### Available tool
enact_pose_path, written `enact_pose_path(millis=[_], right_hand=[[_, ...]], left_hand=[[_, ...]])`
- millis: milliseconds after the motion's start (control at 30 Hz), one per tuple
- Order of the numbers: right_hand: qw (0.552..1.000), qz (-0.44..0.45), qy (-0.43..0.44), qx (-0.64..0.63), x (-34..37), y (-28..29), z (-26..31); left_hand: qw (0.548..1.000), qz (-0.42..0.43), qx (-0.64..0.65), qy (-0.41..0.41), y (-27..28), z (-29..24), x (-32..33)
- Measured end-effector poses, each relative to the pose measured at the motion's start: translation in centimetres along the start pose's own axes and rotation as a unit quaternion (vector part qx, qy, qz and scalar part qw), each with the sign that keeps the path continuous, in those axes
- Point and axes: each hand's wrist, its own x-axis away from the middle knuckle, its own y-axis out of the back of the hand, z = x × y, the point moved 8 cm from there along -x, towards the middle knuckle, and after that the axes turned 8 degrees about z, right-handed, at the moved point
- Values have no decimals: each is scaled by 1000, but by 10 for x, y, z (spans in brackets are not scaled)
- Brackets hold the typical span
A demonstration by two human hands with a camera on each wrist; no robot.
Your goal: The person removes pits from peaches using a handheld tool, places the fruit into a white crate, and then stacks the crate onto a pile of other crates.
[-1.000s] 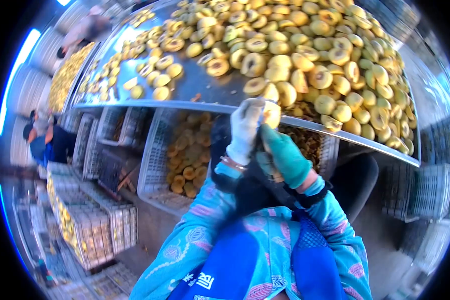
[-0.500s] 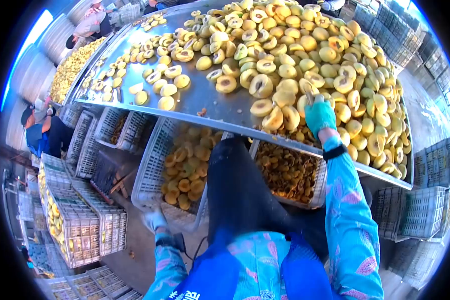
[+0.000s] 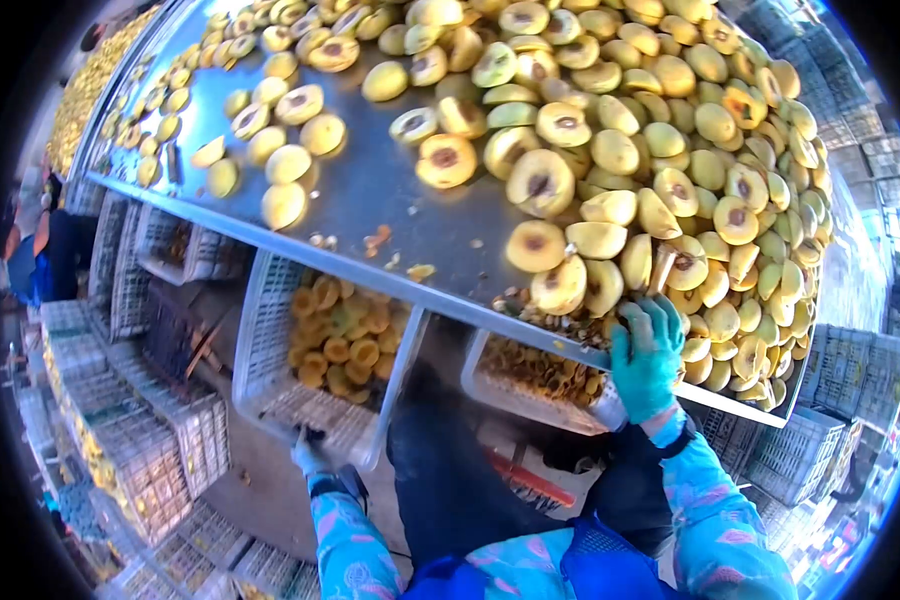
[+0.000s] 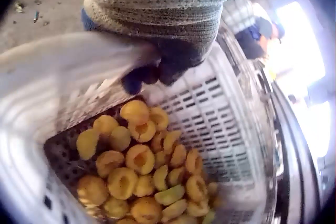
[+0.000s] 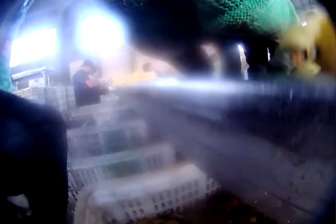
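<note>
My left hand in a pale glove with dark fingertips (image 3: 311, 457) (image 4: 157, 19) grips the near rim of a white plastic crate (image 3: 255, 330) (image 4: 226, 124) with curled fingers. Inside that crate lie halved yellow fruits (image 3: 336, 350) (image 4: 140, 159). My right hand, in a green glove (image 3: 650, 358) (image 5: 241, 3), rests at the metal table's edge (image 3: 450, 305), fingers extended toward the piled fruit halves (image 3: 615, 152). Just beyond its fingertips a thin light-coloured handle (image 3: 662, 268) stands among the fruit. The right palm is hidden.
Under the table, a second crate (image 3: 610, 408) holds brownish scraps. A red bar (image 3: 535, 478) lies between the legs. Stacked crates stand at the left (image 3: 130, 440) and right (image 3: 800, 455). Another person (image 5: 88, 85) is in the background.
A second ago both hands were together at the table edge around a fruit. They parted; my left hand has taken hold of the crate, which has shifted, and my right moved back from the pile.
</note>
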Motion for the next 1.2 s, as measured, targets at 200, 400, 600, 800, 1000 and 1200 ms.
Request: enact_pose_path(millis=[200,400,600,800,1000,1200], right_hand=[[947,187,-165,-202,50,44,-52],[866,244,-288,-327,133,114,-70],[856,263,-358,-266,227,165,-84],[758,276,-460,-371,346,172,-128],[811,263,-279,-443,305,132,-92],[305,455,-371,-750,240,83,109]], left_hand=[[991,82,2,103,-77,-91,68],[993,85,-33,73,-108,-199,96],[986,76,-131,71,-113,-273,136],[968,101,-212,93,-71,-321,222],[940,150,-305,-25,-23,-397,382],[855,214,-416,-222,-58,-476,624]])
